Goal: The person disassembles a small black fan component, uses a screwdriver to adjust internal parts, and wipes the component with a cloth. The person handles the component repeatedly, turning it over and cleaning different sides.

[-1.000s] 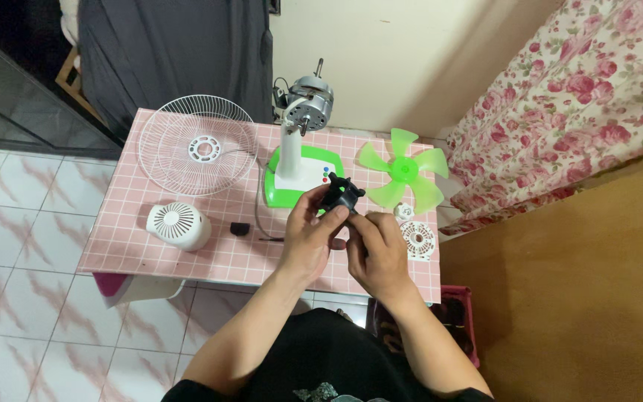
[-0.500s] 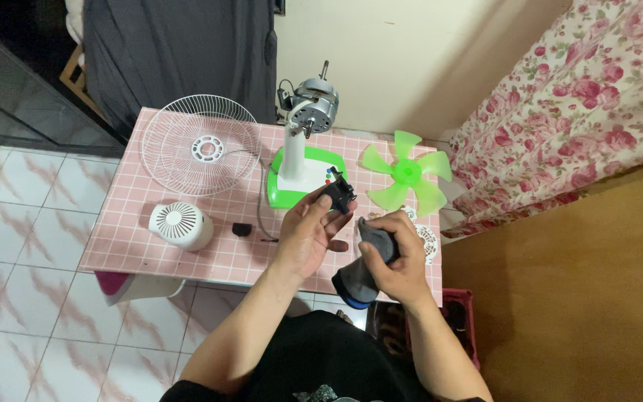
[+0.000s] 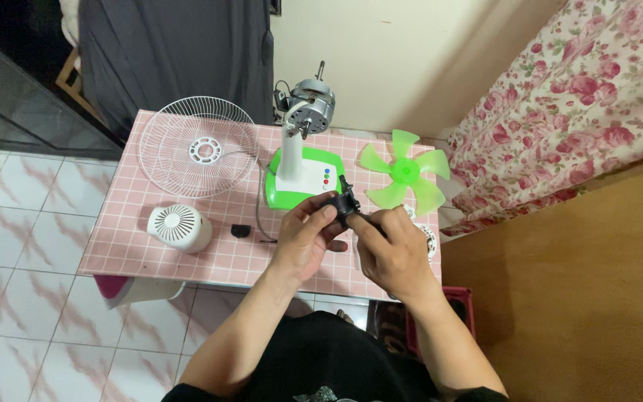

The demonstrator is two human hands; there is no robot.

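My left hand (image 3: 305,237) and my right hand (image 3: 390,249) meet over the front of the pink checked table (image 3: 150,246), both gripping a small black part (image 3: 345,204) held between their fingertips. Just behind it stands the fan body, a green and white base (image 3: 299,179) with a white column and a bare grey motor (image 3: 308,100) on top. The green fan blade (image 3: 403,177) lies flat to the right of the base.
A white wire grille (image 3: 196,155) lies at the table's back left, a white round cover (image 3: 178,226) in front of it, and a small black piece (image 3: 240,231) nearby. Another white grille part (image 3: 427,240) shows behind my right hand. A flowered curtain (image 3: 582,104) hangs to the right.
My right hand had dropped back toward my body holding a dark object; it has come back up and now joins my left hand on the black part.
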